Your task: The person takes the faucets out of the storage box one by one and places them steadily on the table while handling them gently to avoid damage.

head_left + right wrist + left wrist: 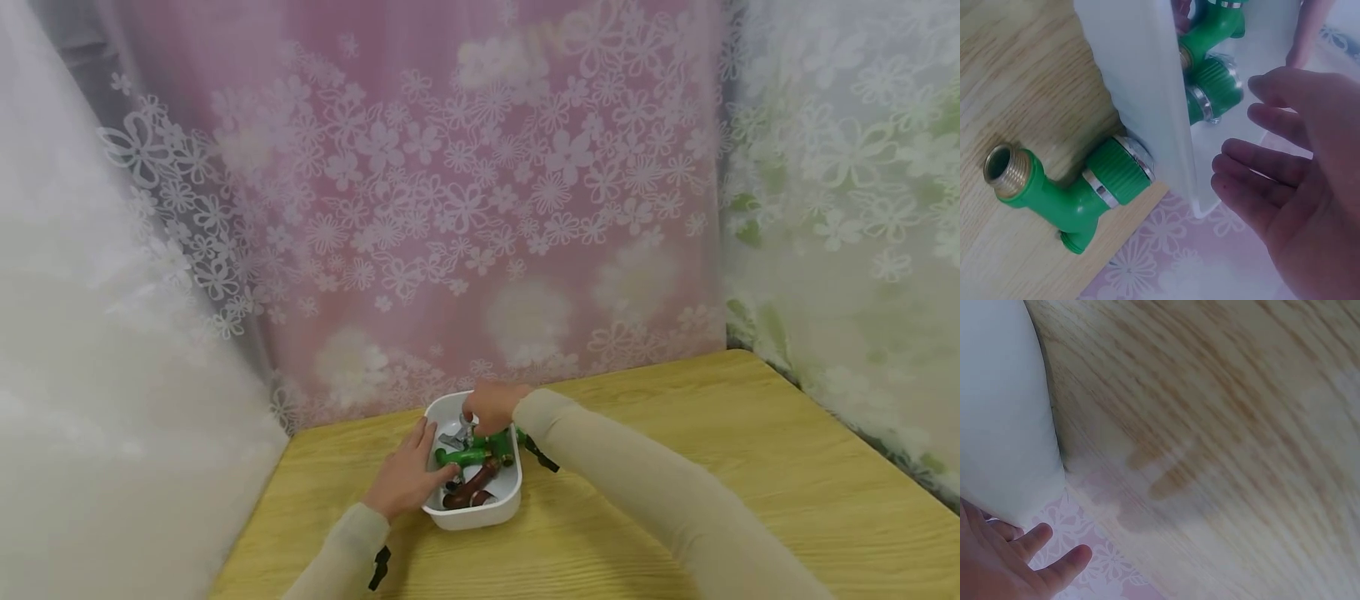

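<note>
A white plastic basin [480, 518] holds several taps: a silver tap [459, 435], green taps [465, 457] and brown pieces [472, 487] that look like taps. Along its left side lies my left hand [405, 477], fingers fairly straight, thumb reaching over the rim. In the left wrist view those fingers [1063, 569] spread beside the basin's outer wall. From the right, my right hand [497, 406] reaches in above the silver tap. The right wrist view shows its fingers loosely bent beside a green tap, nothing visibly held. Another green tap [1075, 194] with a threaded end lies outside the basin wall.
The basin stands near the back of a wood-grain table [675, 433]. A pink floral curtain [487, 208] hangs behind it, with pale curtains on both sides. Black straps [542, 454] hang at the wrists.
</note>
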The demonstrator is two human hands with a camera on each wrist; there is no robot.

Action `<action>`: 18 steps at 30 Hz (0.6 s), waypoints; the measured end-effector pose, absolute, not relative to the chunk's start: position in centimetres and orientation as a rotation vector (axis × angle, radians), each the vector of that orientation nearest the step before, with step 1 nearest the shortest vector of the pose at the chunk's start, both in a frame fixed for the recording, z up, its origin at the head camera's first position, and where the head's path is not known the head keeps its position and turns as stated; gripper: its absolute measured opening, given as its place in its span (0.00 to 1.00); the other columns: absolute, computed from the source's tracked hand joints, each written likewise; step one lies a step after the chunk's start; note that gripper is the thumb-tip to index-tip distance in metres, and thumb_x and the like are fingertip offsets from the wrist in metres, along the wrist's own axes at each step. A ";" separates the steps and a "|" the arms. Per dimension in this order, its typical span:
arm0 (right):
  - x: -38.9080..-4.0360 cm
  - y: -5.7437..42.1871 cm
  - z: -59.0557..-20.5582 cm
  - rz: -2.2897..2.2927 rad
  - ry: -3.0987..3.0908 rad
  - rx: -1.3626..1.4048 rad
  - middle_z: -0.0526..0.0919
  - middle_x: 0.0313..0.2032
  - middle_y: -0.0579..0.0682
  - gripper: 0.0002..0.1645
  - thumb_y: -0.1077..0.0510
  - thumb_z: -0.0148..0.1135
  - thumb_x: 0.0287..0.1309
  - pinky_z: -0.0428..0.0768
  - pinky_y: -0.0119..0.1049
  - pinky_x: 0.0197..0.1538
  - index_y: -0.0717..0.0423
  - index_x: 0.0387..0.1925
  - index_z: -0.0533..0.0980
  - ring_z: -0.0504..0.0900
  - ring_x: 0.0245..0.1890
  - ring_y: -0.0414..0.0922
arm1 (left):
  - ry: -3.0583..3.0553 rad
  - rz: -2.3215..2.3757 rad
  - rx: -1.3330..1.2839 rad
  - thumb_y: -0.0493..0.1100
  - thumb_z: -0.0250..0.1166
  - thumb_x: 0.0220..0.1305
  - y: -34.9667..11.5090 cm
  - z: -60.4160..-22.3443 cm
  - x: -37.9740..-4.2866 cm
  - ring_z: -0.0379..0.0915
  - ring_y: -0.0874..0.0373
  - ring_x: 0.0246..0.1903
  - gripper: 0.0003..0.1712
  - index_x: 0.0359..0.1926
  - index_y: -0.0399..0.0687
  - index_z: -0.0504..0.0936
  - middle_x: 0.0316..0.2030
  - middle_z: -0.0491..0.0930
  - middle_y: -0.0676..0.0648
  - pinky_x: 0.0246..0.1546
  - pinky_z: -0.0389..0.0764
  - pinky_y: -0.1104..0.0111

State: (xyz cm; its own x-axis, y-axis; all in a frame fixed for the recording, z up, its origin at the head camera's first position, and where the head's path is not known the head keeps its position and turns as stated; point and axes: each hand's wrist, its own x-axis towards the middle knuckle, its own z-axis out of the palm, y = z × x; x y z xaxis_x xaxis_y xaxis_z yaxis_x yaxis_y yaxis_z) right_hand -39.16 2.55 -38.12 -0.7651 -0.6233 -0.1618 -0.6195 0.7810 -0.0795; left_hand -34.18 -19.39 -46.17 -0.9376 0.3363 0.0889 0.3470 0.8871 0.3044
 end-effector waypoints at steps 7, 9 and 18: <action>-39.3 2.0 -38.5 -0.019 2.764 -0.892 0.82 0.60 0.46 0.24 0.50 0.63 0.67 0.80 0.39 0.46 0.46 0.64 0.78 0.82 0.48 0.39 | -3.023 -0.478 -0.530 0.72 0.56 0.66 -19.3 -46.5 -34.4 0.50 0.38 0.76 0.54 0.81 0.47 0.50 0.80 0.45 0.42 0.68 0.63 0.40; -39.4 1.9 -38.7 -0.018 2.766 -0.882 0.82 0.59 0.45 0.25 0.50 0.64 0.67 0.80 0.39 0.47 0.45 0.64 0.78 0.82 0.48 0.39 | -3.023 -0.481 -0.531 0.72 0.56 0.67 -19.3 -46.5 -34.3 0.50 0.38 0.76 0.54 0.81 0.47 0.50 0.80 0.46 0.42 0.68 0.63 0.39; -39.7 1.3 -39.3 -0.007 2.775 -0.809 0.84 0.53 0.39 0.22 0.49 0.65 0.65 0.80 0.45 0.54 0.42 0.59 0.81 0.81 0.46 0.38 | -3.032 -0.488 -0.527 0.73 0.55 0.66 -19.3 -46.5 -34.4 0.50 0.39 0.76 0.54 0.81 0.50 0.49 0.81 0.44 0.44 0.68 0.63 0.40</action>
